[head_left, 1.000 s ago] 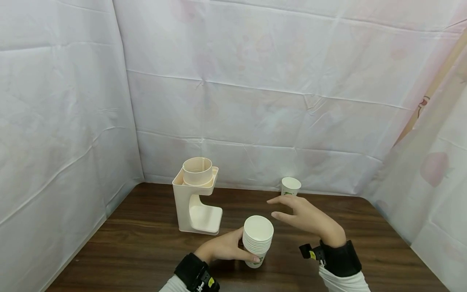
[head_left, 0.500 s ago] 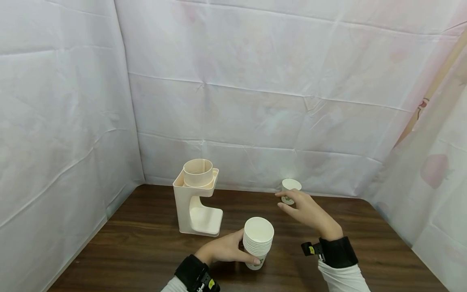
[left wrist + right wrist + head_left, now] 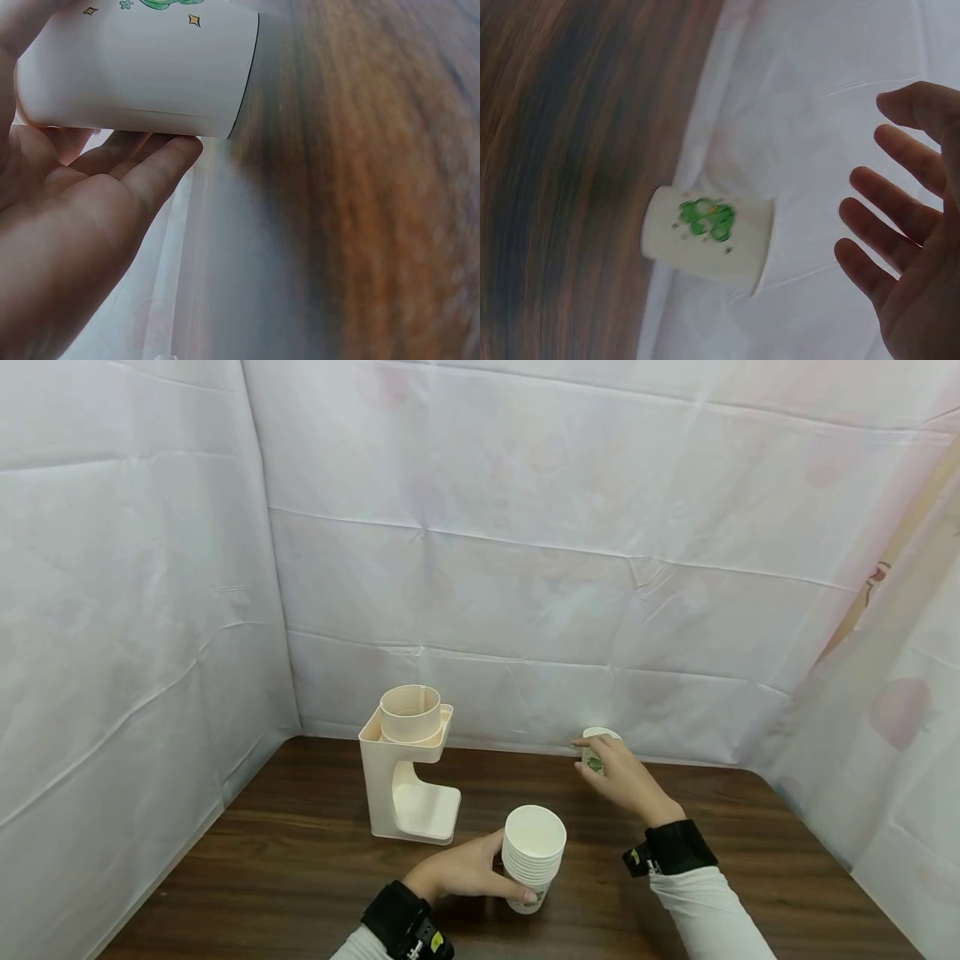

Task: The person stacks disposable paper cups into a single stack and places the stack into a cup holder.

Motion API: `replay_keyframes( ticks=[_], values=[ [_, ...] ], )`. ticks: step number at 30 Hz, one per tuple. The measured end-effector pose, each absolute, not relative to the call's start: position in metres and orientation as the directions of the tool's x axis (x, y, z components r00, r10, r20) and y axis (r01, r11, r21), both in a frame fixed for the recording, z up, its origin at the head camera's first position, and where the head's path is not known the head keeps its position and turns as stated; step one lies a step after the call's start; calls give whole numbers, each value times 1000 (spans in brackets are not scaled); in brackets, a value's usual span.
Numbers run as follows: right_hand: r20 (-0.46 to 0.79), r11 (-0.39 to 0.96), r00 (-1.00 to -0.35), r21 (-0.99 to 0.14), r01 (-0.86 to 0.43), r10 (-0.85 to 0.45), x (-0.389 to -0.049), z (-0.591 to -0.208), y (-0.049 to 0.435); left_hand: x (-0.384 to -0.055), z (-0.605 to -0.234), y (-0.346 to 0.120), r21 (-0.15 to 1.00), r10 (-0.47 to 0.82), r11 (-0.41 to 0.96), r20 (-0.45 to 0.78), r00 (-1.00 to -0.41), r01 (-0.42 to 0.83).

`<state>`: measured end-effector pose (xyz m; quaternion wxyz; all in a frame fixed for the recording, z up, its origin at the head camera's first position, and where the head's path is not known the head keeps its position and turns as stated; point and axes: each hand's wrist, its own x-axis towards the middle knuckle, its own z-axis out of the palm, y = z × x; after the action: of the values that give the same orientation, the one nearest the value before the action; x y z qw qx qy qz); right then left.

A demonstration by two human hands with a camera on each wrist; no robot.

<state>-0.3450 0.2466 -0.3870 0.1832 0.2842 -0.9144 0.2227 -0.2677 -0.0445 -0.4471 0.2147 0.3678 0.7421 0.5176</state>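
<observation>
My left hand point(image 3: 474, 868) grips a stack of white paper cups point(image 3: 534, 852) near the front of the table, thumb on the near side. In the left wrist view the lowest cup point(image 3: 142, 67) has a green print and its base is close to the wood. Farther back, my right hand point(image 3: 626, 779) reaches over a single paper cup point(image 3: 592, 763), hiding part of it in the head view. The right wrist view shows that cup point(image 3: 709, 236) standing apart from my spread fingers point(image 3: 892, 210), with a green design on its side.
A cream plastic holder point(image 3: 382, 785) with a round cup-like part point(image 3: 410, 714) on top stands left of the stack. White cloth point(image 3: 525, 568) hangs behind the dark wooden table point(image 3: 300, 860) and along both sides.
My right hand has moved forward and slightly down, toward the single cup at the back. The left hand stays on the stack, which has not visibly moved.
</observation>
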Motion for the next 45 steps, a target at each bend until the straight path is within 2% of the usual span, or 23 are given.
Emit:
replay_keyframes(
  ticks=[6, 13, 27, 37, 45],
  values=[
    [462, 753, -779, -299, -586, -423, -360, -397, 252, -267, -448, -45, 925, 773, 190, 65, -631, 328],
    [492, 818, -789, -233, -526, -367, -377, -406, 261, -266, -448, -44, 925, 767, 197, 61, -639, 325],
    [435, 851, -850, -284, -442, -297, -408, -414, 274, -267, -446, -42, 924, 769, 193, 66, -636, 330],
    [321, 906, -908, -234, -352, -270, -422, -414, 272, -267, -445, -43, 921, 771, 188, 78, -632, 343],
    [225, 922, -940, -238, -307, -255, -419, -401, 267, -266, -445, -41, 915, 751, 223, 59, -657, 336]
  ],
)
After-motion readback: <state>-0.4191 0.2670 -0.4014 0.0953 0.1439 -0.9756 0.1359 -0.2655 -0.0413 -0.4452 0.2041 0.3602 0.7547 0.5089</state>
